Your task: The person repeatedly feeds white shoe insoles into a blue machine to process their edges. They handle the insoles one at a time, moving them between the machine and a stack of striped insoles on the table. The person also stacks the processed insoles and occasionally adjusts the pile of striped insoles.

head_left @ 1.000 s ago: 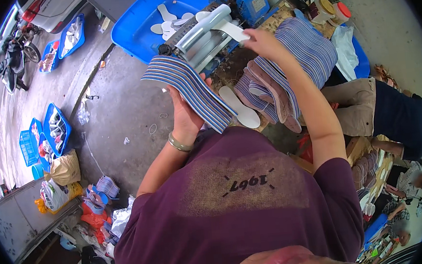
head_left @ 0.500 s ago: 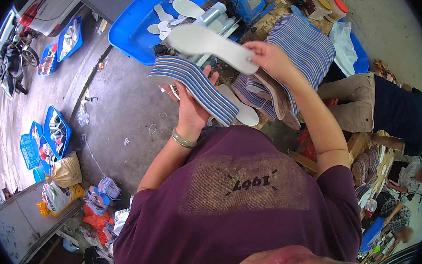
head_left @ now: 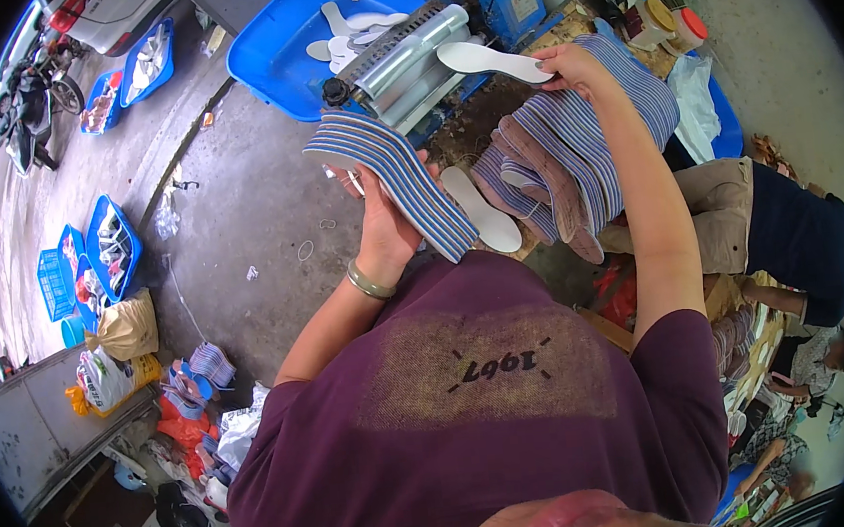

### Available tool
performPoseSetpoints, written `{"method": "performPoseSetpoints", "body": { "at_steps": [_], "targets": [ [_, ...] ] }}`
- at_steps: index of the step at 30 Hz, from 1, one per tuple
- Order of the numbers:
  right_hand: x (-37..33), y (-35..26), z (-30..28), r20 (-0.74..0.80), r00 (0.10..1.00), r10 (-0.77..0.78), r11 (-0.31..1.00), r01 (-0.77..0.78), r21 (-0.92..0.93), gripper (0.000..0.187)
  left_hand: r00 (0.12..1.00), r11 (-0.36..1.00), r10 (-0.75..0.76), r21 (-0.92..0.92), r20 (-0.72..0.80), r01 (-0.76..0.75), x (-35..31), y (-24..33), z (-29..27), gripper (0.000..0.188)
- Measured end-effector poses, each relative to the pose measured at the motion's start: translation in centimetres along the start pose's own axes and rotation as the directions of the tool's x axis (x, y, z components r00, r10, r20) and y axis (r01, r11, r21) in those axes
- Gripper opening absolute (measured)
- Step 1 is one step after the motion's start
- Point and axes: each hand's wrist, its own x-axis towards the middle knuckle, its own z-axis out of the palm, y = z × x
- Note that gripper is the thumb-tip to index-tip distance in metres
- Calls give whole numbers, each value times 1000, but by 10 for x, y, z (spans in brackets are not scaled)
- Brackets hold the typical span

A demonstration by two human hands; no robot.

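My left hand [head_left: 386, 231] is closed around a curved stack of blue-and-white striped insoles [head_left: 396, 170], its fingers underneath and along the edge. Between finger and thumb, my right hand [head_left: 574, 69] grips the heel end of a white insole [head_left: 493, 63]. This insole's broad end points left, beside the metal rollers [head_left: 421, 61] of a small machine. Another white insole [head_left: 481, 213] lies at the bench's near edge, just right of the left-hand stack. Beneath my right forearm are large piles of striped insoles [head_left: 640, 94], with brown-edged ones [head_left: 535, 158] in front.
Behind the rollers, a blue tub [head_left: 258, 47] contains several white insoles. A blue machine box [head_left: 500, 4] and lidded jars [head_left: 687, 27] stand at the back. A bent-over person [head_left: 791, 231] is close on the right. Blue baskets [head_left: 114, 245] and bags [head_left: 125, 328] sit on the left floor.
My right hand has moved up and right, carrying the white insole from above the striped stack to beside the rollers. My left hand and its stack stay nearly in place.
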Motion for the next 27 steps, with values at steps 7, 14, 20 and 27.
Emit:
{"method": "performPoseSetpoints", "body": {
  "at_steps": [7, 14, 20, 27],
  "targets": [
    [14, 2, 4, 23, 1000, 16, 1000, -15, -23, 34, 996, 1000, 27, -6, -90, -28, 3, -3, 2, 71],
    [29, 7, 13, 29, 999, 17, 1000, -18, 19, 36, 998, 1000, 23, 1, -66, -23, 2, -4, 2, 70],
    [40, 11, 41, -22, 985, -173, 915, 153, -373, 39, 996, 1000, 21, 6, -84, -21, 3, -7, 2, 70],
    [-46, -1, 76, 217, 865, -451, 851, 491, -187, 46, 994, 998, 63, -14, -86, -64, 7, -8, -1, 71]
  ]
}}
